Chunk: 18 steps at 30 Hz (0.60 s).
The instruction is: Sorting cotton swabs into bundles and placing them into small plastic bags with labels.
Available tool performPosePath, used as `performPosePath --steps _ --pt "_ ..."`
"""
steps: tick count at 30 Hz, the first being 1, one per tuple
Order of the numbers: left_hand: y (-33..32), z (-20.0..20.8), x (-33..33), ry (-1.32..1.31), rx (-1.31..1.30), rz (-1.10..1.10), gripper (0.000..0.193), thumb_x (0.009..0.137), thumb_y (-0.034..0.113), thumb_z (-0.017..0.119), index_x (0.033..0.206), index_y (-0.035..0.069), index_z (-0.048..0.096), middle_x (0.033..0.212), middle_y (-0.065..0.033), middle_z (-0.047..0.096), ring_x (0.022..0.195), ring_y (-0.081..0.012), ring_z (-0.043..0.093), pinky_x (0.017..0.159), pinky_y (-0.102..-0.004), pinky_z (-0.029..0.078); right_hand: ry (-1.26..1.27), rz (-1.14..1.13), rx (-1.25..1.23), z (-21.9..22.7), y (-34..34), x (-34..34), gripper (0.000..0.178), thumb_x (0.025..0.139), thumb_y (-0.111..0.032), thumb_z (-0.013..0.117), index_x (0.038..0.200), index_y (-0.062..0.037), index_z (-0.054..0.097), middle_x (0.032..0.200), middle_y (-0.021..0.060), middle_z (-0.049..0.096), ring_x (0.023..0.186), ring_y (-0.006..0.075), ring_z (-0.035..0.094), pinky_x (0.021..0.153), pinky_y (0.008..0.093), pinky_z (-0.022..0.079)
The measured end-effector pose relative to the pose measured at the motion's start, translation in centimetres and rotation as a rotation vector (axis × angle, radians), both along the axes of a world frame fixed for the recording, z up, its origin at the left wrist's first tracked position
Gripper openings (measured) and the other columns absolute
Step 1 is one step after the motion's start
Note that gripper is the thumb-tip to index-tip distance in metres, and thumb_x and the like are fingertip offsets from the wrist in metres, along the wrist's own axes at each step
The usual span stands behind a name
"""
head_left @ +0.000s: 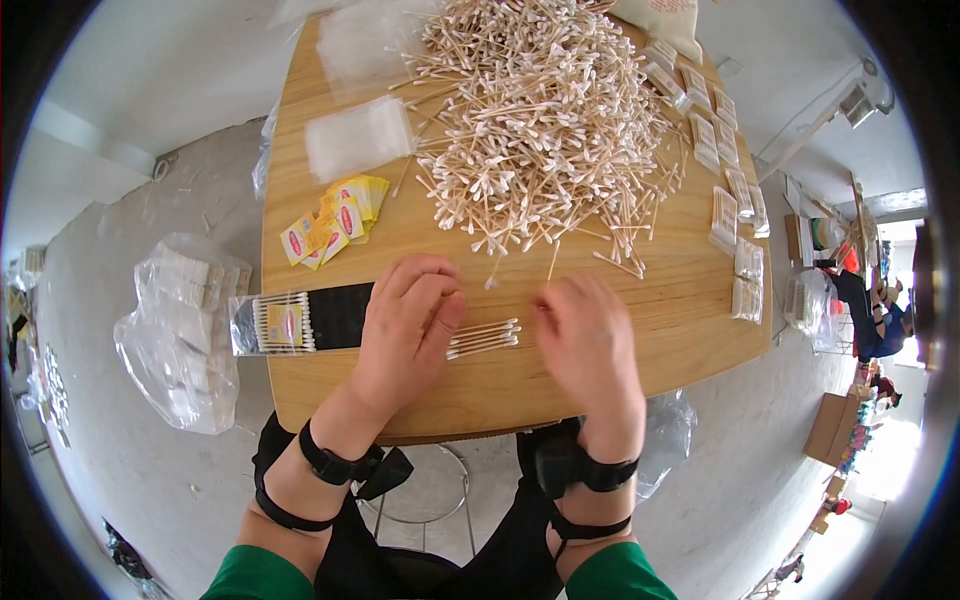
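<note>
Several cotton swabs (pixel 484 338) stick out to the right from my left hand (pixel 405 325), whose fingers are curled closed around them. Their other ends are hidden by the hand. My right hand (pixel 590 335) is closed in a pinch, with a single swab (pixel 552 264) rising from its fingertips. Left of my left hand, and partly under it, lies a flat black strip (pixel 338 317). At the strip's left end is a clear plastic sleeve (pixel 243 325) holding a row of swabs and a yellow card (pixel 285 324). Beyond both hands spreads a large heap of loose swabs (pixel 550 130).
Yellow cards (pixel 340 220) lie fanned on the wooden table (pixel 690 300), below a stack of clear bags (pixel 360 137). Filled swab packs (pixel 724 218) line the right edge. A plastic bag of packs (pixel 185 330) sits on the floor at left. A stool (pixel 425 485) is below the table.
</note>
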<state>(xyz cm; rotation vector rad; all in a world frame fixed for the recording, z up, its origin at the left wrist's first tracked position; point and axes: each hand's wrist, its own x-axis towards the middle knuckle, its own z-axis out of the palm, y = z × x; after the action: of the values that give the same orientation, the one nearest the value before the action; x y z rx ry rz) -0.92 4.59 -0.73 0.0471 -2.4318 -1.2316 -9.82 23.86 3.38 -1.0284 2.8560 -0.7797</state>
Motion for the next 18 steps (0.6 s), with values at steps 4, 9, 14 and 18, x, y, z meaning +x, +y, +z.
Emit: performPosePath --steps 4,9,14,18 --pt "0.0 0.0 0.1 -0.003 -0.016 0.028 0.011 0.094 0.014 0.070 0.093 0.003 0.069 0.111 -0.0120 0.066 0.108 -0.0339 0.063 0.093 -0.0440 0.049 -0.051 0.098 -0.027 -0.5 -1.9 1.3 0.014 0.086 -0.014 0.073 0.085 -0.0067 0.061 0.086 0.0109 0.063 0.087 0.0341 0.063 0.075 0.0462 0.052" --pt "-0.1 0.3 0.2 -0.052 -0.106 -0.032 0.015 0.097 0.013 0.066 0.088 0.002 0.069 0.114 -0.0142 0.065 0.112 -0.0358 0.061 0.097 -0.0433 0.048 -0.067 -0.154 0.018 -0.9 -1.0 0.3 0.017 0.087 -0.016 0.075 0.088 -0.0066 0.061 0.086 0.0110 0.063 0.086 0.0346 0.064 0.075 0.0468 0.052" --pt "-0.3 0.2 0.4 -0.064 -0.105 -0.034 0.018 0.097 0.016 0.067 0.085 0.002 0.068 0.112 -0.0142 0.066 0.116 -0.0367 0.061 0.098 -0.0442 0.048 -0.071 -0.254 0.041 -1.0 -0.3 0.1 0.017 0.087 -0.012 0.075 0.090 -0.0047 0.060 0.088 0.0128 0.064 0.086 0.0360 0.064 0.074 0.0477 0.052" --pt "-0.3 0.3 0.4 -0.076 -0.096 -0.051 0.014 0.089 0.014 0.074 0.082 0.004 0.068 0.114 -0.0129 0.065 0.118 -0.0365 0.060 0.099 -0.0455 0.047 -0.042 -0.178 0.028 -1.3 -0.1 0.1 0.013 0.087 -0.008 0.072 0.090 -0.0034 0.060 0.088 0.0141 0.063 0.087 0.0373 0.064 0.075 0.0478 0.052"
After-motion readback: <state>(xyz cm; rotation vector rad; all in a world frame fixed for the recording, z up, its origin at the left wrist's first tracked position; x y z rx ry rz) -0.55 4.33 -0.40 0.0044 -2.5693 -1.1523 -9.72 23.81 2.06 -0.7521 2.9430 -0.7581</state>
